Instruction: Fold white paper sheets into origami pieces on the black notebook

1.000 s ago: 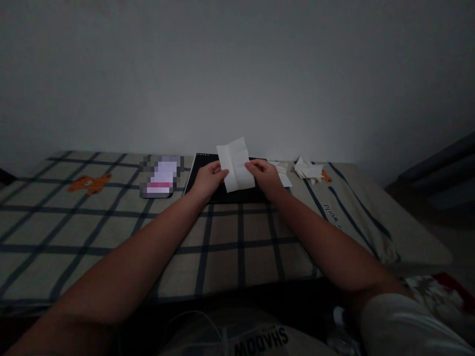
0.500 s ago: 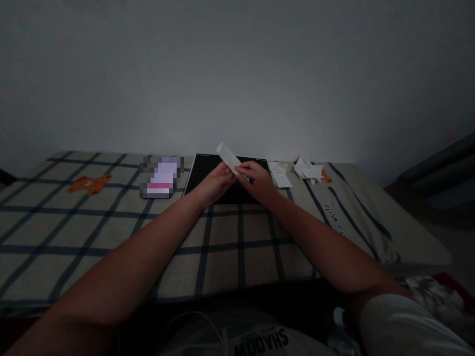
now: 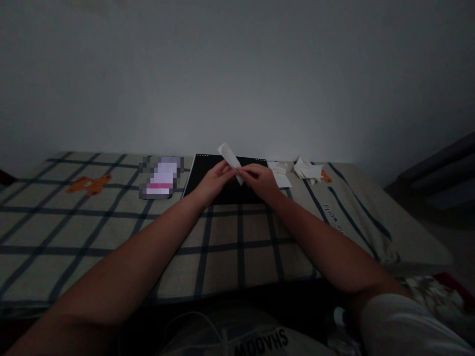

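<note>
The folded paper [image 3: 230, 155] is plain white, and so are the paper scraps [image 3: 308, 170]. The pad [image 3: 237, 195] is black, dotted white near its top corners. The tablecloth [image 3: 254, 225] is greyish cream under a dark blue windowpane check, with orange bear prints [image 3: 91, 185] and dark lettering [image 3: 331, 215]. The phone [image 3: 163, 173] shows lavender with a magenta band; the wall [image 3: 237, 74] is grey, the shirt [image 3: 297, 346] pale with black capitals [image 3: 261, 342].
</note>
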{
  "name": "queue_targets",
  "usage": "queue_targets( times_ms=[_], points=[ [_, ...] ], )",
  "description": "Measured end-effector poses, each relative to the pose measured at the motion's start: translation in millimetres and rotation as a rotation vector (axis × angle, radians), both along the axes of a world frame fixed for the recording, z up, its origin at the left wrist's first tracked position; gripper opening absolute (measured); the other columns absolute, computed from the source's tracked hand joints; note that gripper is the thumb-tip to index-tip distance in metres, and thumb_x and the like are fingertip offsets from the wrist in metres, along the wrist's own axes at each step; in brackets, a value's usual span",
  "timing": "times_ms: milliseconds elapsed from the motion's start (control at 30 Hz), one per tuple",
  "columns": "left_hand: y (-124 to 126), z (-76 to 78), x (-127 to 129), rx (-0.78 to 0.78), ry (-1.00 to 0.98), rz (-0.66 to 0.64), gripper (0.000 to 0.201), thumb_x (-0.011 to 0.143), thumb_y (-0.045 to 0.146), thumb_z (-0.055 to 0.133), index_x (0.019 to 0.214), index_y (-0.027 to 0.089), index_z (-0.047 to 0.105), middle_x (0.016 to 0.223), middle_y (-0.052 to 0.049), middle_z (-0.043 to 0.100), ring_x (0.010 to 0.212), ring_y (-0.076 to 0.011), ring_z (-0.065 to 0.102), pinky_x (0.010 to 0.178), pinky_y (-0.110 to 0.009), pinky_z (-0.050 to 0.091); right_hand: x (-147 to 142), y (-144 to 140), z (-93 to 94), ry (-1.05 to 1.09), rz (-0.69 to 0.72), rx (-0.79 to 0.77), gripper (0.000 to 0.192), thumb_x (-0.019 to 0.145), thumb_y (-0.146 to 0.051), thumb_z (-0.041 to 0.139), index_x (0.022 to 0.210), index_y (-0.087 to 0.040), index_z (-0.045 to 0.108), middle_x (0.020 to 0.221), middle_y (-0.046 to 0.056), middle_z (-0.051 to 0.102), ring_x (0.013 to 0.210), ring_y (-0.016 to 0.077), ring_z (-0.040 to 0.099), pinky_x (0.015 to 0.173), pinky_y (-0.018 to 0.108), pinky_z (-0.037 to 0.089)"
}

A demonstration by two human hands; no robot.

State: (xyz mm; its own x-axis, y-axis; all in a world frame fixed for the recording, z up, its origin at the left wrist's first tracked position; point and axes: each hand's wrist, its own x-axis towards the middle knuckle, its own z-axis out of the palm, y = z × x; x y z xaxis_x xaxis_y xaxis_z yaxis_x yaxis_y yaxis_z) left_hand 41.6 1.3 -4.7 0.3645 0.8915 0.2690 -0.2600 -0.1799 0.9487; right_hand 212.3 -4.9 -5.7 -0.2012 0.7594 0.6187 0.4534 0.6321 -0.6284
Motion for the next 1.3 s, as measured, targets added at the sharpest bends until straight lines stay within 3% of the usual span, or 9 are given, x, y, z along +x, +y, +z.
queue_targets(
  times_ms=[200,333,400,533,667,833,1033,1133,1300],
  points=[
    [7,-4.5,-1,0.067,-0.007,0.033,0.045,0.08,0.035,0.067,0.119,0.016,0.055,0.119,-0.012,0.065,0.113,-0.0226,0.059,0.098,-0.036,0.044,-5,0,-5.4,-0.139,0.079,0.13,0.022,0.084,-0.029,0.062,0.102,-0.019,0.071,0.103,0.009,0.068,0.097,0.0199,0.061,0.087,0.037,0.05],
    [8,-5.9,-1,0.069,0.004,0.049,0.047,0.08,0.037,0.065,0.121,0.017,0.053,0.121,-0.011,0.064,0.117,-0.0227,0.057,0.101,-0.036,0.042,-4,3,-10.8,-0.169,0.101,0.122,0.036,0.08,-0.017,0.057,0.115,-0.019,0.065,0.116,0.012,0.06,0.107,0.0208,0.056,0.084,0.034,0.051],
    [6,-5.3,1,0.07,-0.002,0.03,0.049,0.078,0.035,0.068,0.121,0.017,0.053,0.123,-0.012,0.063,0.12,-0.0232,0.055,0.104,-0.037,0.04,-4,3,-11.8,-0.16,0.106,0.121,0.04,0.081,-0.015,0.054,0.12,-0.019,0.063,0.114,0.012,0.059,0.105,0.0198,0.057,0.082,0.032,0.052],
    [0,-4.1,5,0.064,-0.021,0.034,0.061,0.071,0.026,0.074,0.126,0.02,0.049,0.13,-0.011,0.059,0.125,-0.0231,0.052,0.107,-0.037,0.038,-3,4,-11.0,-0.219,0.092,0.155,0.04,0.089,-0.016,0.045,0.125,-0.021,0.062,0.111,0.011,0.063,0.105,0.0208,0.058,0.093,0.039,0.048],
    [-1,-4.7,5,0.072,0.019,0.128,0.053,0.074,0.028,0.072,0.121,0.017,0.05,0.125,-0.013,0.061,0.121,-0.0234,0.055,0.107,-0.039,0.038,-5,2,-8.7,-0.226,0.061,0.162,0.033,0.091,-0.02,0.047,0.118,-0.022,0.066,0.111,0.01,0.067,0.105,0.0214,0.06,0.096,0.04,0.047],
    [2,-6.1,3,0.111,0.004,0.206,0.052,0.075,0.031,0.071,0.12,0.017,0.05,0.12,-0.012,0.063,0.114,-0.0235,0.058,0.104,-0.04,0.04,-7,0,-7.5,-0.157,-0.033,0.17,0.02,0.089,-0.031,0.058,0.098,-0.02,0.072,0.099,0.009,0.07,0.094,0.0197,0.063,0.087,0.036,0.051],
    [0,-3.8,4,0.097,0.031,0.286,0.052,0.076,0.027,0.069,0.124,0.019,0.049,0.124,-0.012,0.062,0.115,-0.0233,0.058,0.1,-0.038,0.044,-9,1,-11.6,-0.22,0.0,0.136,0.023,0.087,-0.028,0.06,0.106,-0.022,0.072,0.11,0.008,0.071,0.105,0.0213,0.065,0.096,0.04,0.05],
    [1,-5.1,5,0.092,0.002,0.248,0.059,0.075,0.026,0.07,0.129,0.018,0.047,0.125,-0.013,0.062,0.116,-0.0233,0.058,0.103,-0.038,0.042,-9,1,-13.1,-0.252,-0.006,0.136,0.027,0.085,-0.019,0.057,0.107,-0.022,0.072,0.115,0.008,0.071,0.109,0.0214,0.065,0.099,0.04,0.049],
    [7,-10.1,3,0.032,-0.044,0.128,0.087,0.07,0.019,0.074,0.145,0.021,0.029,0.136,-0.014,0.055,0.122,-0.0228,0.055,0.105,-0.039,0.041,-8,1,-13.6,-0.242,-0.011,0.123,0.031,0.085,-0.016,0.053,0.11,-0.022,0.071,0.116,0.006,0.071,0.109,0.0206,0.066,0.1,0.04,0.049]
  ],
)
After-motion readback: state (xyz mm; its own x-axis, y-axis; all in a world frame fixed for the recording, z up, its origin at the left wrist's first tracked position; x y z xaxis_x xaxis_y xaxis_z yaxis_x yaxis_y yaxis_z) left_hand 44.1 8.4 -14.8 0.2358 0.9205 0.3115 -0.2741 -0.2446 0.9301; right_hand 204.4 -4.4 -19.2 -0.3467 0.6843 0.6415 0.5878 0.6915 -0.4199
